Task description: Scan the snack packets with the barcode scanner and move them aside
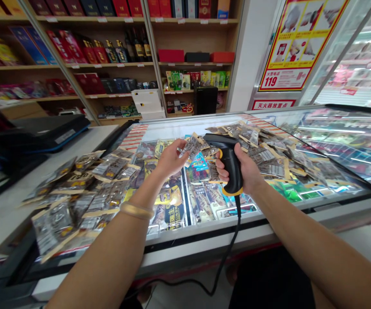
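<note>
My left hand [173, 159] pinches a small clear snack packet [194, 145] with tan edges, holding it up over the glass-topped chest freezer [185, 253]. Wrapped round the grip of a black and yellow barcode scanner [230, 161] is my right hand [247, 168]. The scanner's head points left at the packet, with a narrow gap between them. From its grip a black cable [228, 251] hangs down past the freezer's front edge. Similar packets lie in a left pile [91, 184] and a right pile [265, 150] on the glass.
Through the glass show bagged frozen goods [169, 201]. At the left stands a counter [3, 214] with a black device [52, 131] on it. Shelves of boxes and bottles [137, 45] line the back wall. A red and yellow poster [301, 43] hangs at the back right.
</note>
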